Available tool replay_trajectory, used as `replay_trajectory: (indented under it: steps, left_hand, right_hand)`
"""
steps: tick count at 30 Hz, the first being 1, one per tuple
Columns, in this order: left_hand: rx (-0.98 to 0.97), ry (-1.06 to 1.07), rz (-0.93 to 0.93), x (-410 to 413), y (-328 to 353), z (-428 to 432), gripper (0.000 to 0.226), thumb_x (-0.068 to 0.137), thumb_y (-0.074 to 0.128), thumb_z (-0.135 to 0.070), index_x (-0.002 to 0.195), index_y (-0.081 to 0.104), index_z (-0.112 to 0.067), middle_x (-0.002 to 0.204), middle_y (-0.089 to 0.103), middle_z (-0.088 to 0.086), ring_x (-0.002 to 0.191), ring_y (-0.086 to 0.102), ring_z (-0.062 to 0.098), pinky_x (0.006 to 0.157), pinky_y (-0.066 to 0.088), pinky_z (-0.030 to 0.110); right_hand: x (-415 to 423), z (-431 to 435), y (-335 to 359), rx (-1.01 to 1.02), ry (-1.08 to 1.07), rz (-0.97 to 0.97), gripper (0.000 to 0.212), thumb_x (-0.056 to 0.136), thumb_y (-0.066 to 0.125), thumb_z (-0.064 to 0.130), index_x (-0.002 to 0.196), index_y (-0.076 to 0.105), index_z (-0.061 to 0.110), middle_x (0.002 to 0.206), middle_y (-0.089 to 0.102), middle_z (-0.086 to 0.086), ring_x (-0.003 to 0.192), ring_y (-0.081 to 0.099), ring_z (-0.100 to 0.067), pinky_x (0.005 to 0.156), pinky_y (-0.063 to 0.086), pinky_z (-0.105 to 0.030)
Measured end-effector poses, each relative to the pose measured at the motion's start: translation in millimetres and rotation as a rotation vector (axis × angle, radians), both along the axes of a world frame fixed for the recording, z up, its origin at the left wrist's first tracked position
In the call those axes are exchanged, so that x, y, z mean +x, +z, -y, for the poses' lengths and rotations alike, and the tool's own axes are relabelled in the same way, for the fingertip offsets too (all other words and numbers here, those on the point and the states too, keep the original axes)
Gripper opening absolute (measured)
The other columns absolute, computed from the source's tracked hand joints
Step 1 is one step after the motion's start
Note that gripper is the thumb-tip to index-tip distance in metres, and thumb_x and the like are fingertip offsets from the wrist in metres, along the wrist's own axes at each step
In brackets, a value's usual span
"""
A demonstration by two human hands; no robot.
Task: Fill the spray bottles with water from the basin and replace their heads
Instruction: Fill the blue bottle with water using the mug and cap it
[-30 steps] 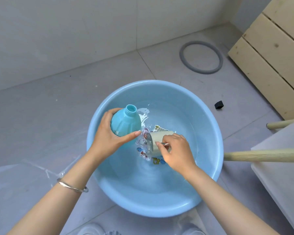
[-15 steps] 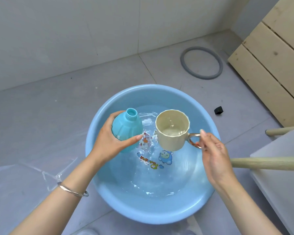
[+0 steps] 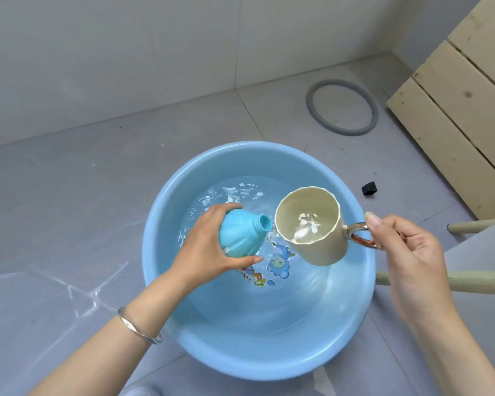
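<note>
A round light-blue basin [image 3: 166, 212] with shallow water and a cartoon print on its bottom sits on the grey floor. My left hand [image 3: 203, 247] grips a turquoise spray bottle [image 3: 242, 234] without its head, tilted so its open neck points right. My right hand [image 3: 406, 252] holds a cream mug [image 3: 312, 227] by its shiny metal handle, raised over the basin with water inside. The mug's rim is just right of the bottle's neck, almost touching it. No spray head is in view.
A grey rubber ring [image 3: 342, 107] lies on the floor behind the basin. A small black block [image 3: 369, 188] sits to the right. Pale wooden boards [image 3: 455, 110] stand at the far right, with wooden legs [image 3: 469, 284] of a stool near my right arm.
The mug came up out of the water, turned upright with water in it, and moved beside the bottle. The bottle tilted from upright so its neck points toward the mug.
</note>
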State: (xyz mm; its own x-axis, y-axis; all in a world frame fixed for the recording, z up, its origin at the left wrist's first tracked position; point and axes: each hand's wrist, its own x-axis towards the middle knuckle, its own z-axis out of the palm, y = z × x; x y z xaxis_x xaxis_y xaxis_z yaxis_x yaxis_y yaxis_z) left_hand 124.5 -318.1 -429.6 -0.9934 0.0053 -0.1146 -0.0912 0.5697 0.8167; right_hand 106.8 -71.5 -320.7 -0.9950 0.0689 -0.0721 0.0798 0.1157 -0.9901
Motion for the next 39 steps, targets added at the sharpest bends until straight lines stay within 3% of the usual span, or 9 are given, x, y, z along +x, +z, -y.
replay_trajectory:
  steps: [3, 8, 13, 18, 20, 25, 33, 35, 39]
  left_hand:
    - [0.002, 0.0, -0.018, 0, 1, -2, 0.091, 0.048, 0.075, -0.071, 0.128, 0.044, -0.038, 0.122, 0.048, -0.02, 0.114, 0.047, 0.005, 0.097, 0.042, 0.028]
    - [0.015, 0.002, -0.023, 1, 2, -6, 0.092, 0.049, 0.076, -0.071, 0.128, 0.044, -0.037, 0.125, 0.048, -0.022, 0.117, 0.047, 0.004, 0.098, 0.042, 0.029]
    - [0.027, 0.011, -0.012, 2, 1, -7, 0.089, 0.054, 0.087, -0.056, 0.13, 0.044, -0.036, 0.126, 0.047, -0.02, 0.118, 0.046, 0.005, 0.098, 0.04, 0.025]
    - [0.045, 0.014, -0.025, 3, 2, -9, 0.088, 0.055, 0.087, -0.054, 0.13, 0.044, -0.036, 0.126, 0.046, -0.022, 0.119, 0.044, 0.002, 0.099, 0.036, 0.021]
    - [0.054, 0.017, -0.028, 4, 1, -8, 0.088, 0.054, 0.086, -0.056, 0.129, 0.044, -0.037, 0.126, 0.047, -0.023, 0.119, 0.044, 0.002, 0.099, 0.036, 0.021]
    - [0.075, 0.029, -0.023, 5, -1, -8, 0.089, 0.054, 0.087, -0.055, 0.13, 0.043, -0.037, 0.129, 0.046, -0.021, 0.121, 0.043, 0.001, 0.099, 0.034, 0.013]
    - [0.107, 0.057, -0.024, 5, -1, -8, 0.086, 0.054, 0.088, -0.054, 0.126, 0.042, -0.042, 0.127, 0.046, -0.022, 0.118, 0.044, -0.002, 0.096, 0.032, 0.007]
    - [0.112, 0.053, -0.027, 5, 0, -8, 0.086, 0.054, 0.088, -0.053, 0.126, 0.043, -0.042, 0.128, 0.046, -0.022, 0.119, 0.044, -0.003, 0.097, 0.033, 0.008]
    - [0.115, 0.056, -0.035, 5, 1, -9, 0.085, 0.054, 0.087, -0.054, 0.125, 0.042, -0.043, 0.127, 0.046, -0.023, 0.117, 0.041, -0.009, 0.094, 0.029, 0.001]
  right_hand:
    - [1, 1, 3, 0.064, -0.008, -0.003, 0.035, 0.089, 0.056, 0.006, 0.055, 0.048, 0.009, 0.045, 0.054, 0.015, 0.049, 0.052, 0.006, 0.058, 0.037, -0.003]
    - [1, 4, 8, 0.121, 0.02, -0.014, 0.033, 0.087, 0.061, 0.01, 0.058, 0.049, 0.002, 0.047, 0.058, 0.013, 0.049, 0.054, 0.003, 0.057, 0.038, -0.005]
    - [1, 11, 19, 0.195, 0.02, -0.03, 0.033, 0.078, 0.068, 0.031, 0.051, 0.054, 0.018, 0.041, 0.044, 0.013, 0.061, 0.046, -0.019, 0.053, 0.033, -0.012]
    - [2, 15, 25, 0.225, 0.03, -0.044, 0.039, 0.085, 0.065, 0.017, 0.049, 0.049, 0.016, 0.039, 0.044, 0.015, 0.05, 0.042, -0.007, 0.052, 0.032, -0.01]
    - [2, 16, 28, 0.235, 0.028, -0.049, 0.036, 0.086, 0.063, 0.014, 0.054, 0.049, 0.007, 0.038, 0.044, 0.015, 0.047, 0.043, -0.003, 0.053, 0.034, -0.009]
    - [3, 21, 37, 0.283, 0.032, -0.084, 0.036, 0.087, 0.062, 0.011, 0.055, 0.048, 0.002, 0.033, 0.04, 0.016, 0.036, 0.036, -0.002, 0.046, 0.028, -0.008]
    - [2, 21, 43, 0.303, 0.044, -0.135, 0.035, 0.086, 0.062, 0.01, 0.054, 0.05, 0.004, 0.037, 0.046, 0.016, 0.039, 0.044, 0.0, 0.046, 0.03, -0.006]
    - [1, 20, 43, 0.293, 0.043, -0.144, 0.038, 0.085, 0.064, 0.013, 0.049, 0.051, 0.013, 0.04, 0.05, 0.015, 0.041, 0.045, -0.001, 0.049, 0.031, -0.006]
    - [0, 18, 44, 0.304, 0.045, -0.161, 0.033, 0.084, 0.065, 0.018, 0.053, 0.055, 0.016, 0.044, 0.055, 0.014, 0.044, 0.049, -0.005, 0.052, 0.034, -0.008]
